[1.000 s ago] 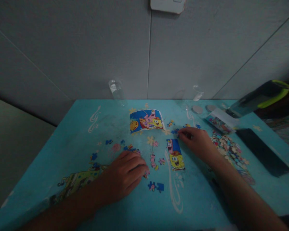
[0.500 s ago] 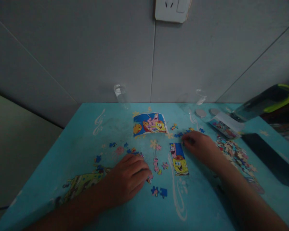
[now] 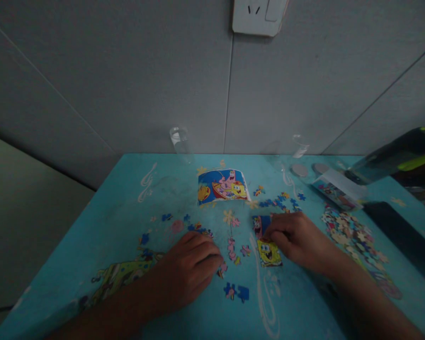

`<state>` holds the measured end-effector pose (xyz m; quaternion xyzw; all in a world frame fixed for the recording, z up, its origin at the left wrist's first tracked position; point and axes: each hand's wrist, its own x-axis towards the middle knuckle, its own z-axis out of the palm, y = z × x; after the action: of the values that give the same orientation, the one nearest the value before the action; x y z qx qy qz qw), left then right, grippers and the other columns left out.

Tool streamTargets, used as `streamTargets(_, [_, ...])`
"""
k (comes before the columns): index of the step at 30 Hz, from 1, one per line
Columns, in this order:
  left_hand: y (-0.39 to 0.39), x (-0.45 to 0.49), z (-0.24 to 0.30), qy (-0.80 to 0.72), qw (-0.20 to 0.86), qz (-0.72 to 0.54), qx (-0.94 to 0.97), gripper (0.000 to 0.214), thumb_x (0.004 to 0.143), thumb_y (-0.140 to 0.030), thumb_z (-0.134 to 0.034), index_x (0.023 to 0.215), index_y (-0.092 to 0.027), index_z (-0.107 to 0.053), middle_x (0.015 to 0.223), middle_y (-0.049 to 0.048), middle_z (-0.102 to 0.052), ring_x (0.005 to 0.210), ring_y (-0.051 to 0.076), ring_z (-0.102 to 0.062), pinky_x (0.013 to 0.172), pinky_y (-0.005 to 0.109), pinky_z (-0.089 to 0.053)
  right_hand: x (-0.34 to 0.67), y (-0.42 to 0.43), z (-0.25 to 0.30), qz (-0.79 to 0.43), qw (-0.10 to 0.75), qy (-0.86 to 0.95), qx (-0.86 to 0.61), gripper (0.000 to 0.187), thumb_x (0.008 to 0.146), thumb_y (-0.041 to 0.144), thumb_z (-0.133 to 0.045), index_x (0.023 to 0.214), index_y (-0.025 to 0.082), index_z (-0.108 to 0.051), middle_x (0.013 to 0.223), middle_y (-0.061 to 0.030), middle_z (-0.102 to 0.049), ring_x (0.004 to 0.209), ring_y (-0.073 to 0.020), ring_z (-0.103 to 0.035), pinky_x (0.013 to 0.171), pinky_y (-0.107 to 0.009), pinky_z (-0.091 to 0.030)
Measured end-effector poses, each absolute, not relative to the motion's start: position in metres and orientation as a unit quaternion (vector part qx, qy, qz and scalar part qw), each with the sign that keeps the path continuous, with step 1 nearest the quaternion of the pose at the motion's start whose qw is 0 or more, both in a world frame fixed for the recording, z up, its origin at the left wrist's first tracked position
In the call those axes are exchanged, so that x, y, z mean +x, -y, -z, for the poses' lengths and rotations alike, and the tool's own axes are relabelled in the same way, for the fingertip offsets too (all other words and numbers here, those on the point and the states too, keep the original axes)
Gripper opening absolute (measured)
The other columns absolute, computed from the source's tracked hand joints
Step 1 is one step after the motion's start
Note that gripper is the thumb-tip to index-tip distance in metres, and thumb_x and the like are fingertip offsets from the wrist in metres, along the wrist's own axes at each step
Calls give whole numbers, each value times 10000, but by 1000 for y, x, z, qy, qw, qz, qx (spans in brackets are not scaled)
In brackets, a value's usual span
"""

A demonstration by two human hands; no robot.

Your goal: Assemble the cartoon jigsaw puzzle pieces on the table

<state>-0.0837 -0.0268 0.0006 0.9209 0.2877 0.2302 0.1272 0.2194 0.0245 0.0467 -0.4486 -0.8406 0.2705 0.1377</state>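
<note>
My right hand (image 3: 297,238) is over the small assembled puzzle section (image 3: 268,254), thumb and fingers pinched together at its right side. Whatever lies between those fingertips is too dark and covered to make out. The section shows a pink and a yellow cartoon face under a blue strip. My left hand (image 3: 191,264) rests on the table with loosely bent fingers and nothing visible in it; its thumb is hidden. Loose pink puzzle pieces (image 3: 231,249) lie between the hands, with a blue pair of pieces (image 3: 243,293) nearer me. Behind them lies the printed reference picture (image 3: 222,186).
Blue pieces (image 3: 278,202) lie beyond my right hand. A mixed pile of pieces (image 3: 354,233), a dark flat object (image 3: 403,238), an open small box (image 3: 338,189) and a bottle (image 3: 378,163) stand or lie rightward. Clear containers (image 3: 181,144) stand along the wall. A larger yellow puzzle (image 3: 122,274) lies left.
My right hand has moved from the blue pieces at the back toward me, onto the upper right of the assembled section. My left hand has stayed nearly in place. The view has shifted slightly.
</note>
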Motion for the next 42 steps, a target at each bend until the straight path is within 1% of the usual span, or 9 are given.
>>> streamTargets(3, [26, -83, -2, -286, 123, -229, 922, 179, 981, -130, -529, 1098, -168, -659, 1048, 58, -679, 1047, 219, -575, 963, 427, -466, 220, -26, -43, -264, 118, 847, -447, 295, 848, 94, -505, 806, 254, -749, 819, 17, -749, 731, -152, -680, 711, -301, -497])
streamTargets(6, [26, -82, -5, -282, 120, -228, 924, 183, 985, -132, -519, 1093, -170, -662, 1028, 52, -681, 1015, 210, -581, 937, 415, -476, 221, -27, -41, -264, 109, 844, -453, 292, 857, 111, -514, 820, 263, -761, 837, 16, -760, 745, -155, -692, 719, -302, -505])
streamTargets(9, [26, -81, -6, -284, 121, -227, 924, 191, 989, -134, -509, 1088, -176, -667, 1015, 51, -681, 995, 203, -586, 927, 408, -482, 222, -28, -40, -264, 108, 846, -450, 304, 869, 125, -513, 832, 274, -774, 846, 14, -769, 751, -160, -700, 736, -307, -517])
streamTargets(12, [26, -82, -5, -284, 124, -225, 924, 185, 996, -146, -510, 1088, -175, -668, 1028, 55, -682, 1009, 205, -584, 935, 409, -479, 222, -29, -39, -266, 111, 851, -439, 310, 878, 134, -516, 882, 281, -789, 881, 10, -778, 796, -169, -712, 771, -318, -528])
streamTargets(15, [26, -82, -5, -280, 109, -227, 926, 183, 1000, -147, -508, 1086, -172, -668, 1027, 56, -688, 1021, 211, -582, 932, 407, -473, 222, -29, -40, -265, 110, 854, -435, 315, 889, 141, -514, 895, 282, -796, 867, 8, -777, 799, -173, -713, 774, -320, -533])
streamTargets(20, [26, -83, -6, -280, 101, -219, 929, 175, 999, -153, -521, 1093, -169, -668, 1043, 54, -690, 1056, 220, -584, 945, 413, -461, 222, -30, -43, -272, 125, 847, -439, 318, 892, 150, -510, 867, 279, -800, 859, 8, -779, 787, -171, -714, 766, -310, -536])
streamTargets(29, [26, -84, -5, -283, 109, -214, 929, 162, 1002, -153, -524, 1080, -174, -665, 1045, 53, -686, 1020, 205, -585, 935, 406, -460, 224, -31, -43, -269, 120, 848, -442, 335, 891, 163, -482, 843, 271, -795, 837, 5, -771, 758, -166, -699, 776, -313, -531])
streamTargets(36, [25, -85, -1, -281, 103, -212, 931, 167, 991, -150, -542, 1108, -167, -660, 1062, 58, -683, 1045, 219, -584, 939, 422, -464, 226, -34, -36, -191, 120, 862, -455, 318, 883, 155, -482, 889, 242, -788, 823, -23, -735, 738, -163, -667, 747, -319, -502])
streamTargets(42, [25, -86, -1, -282, 99, -206, 932, 179, 991, -154, -541, 1124, -173, -659, 1067, 60, -681, 1053, 221, -585, 952, 428, -470, 229, -36, -33, -180, 138, 857, -462, 296, 915, 169, -477, 900, 228, -767, 861, -23, -723, 736, -157, -660, 730, -324, -500])
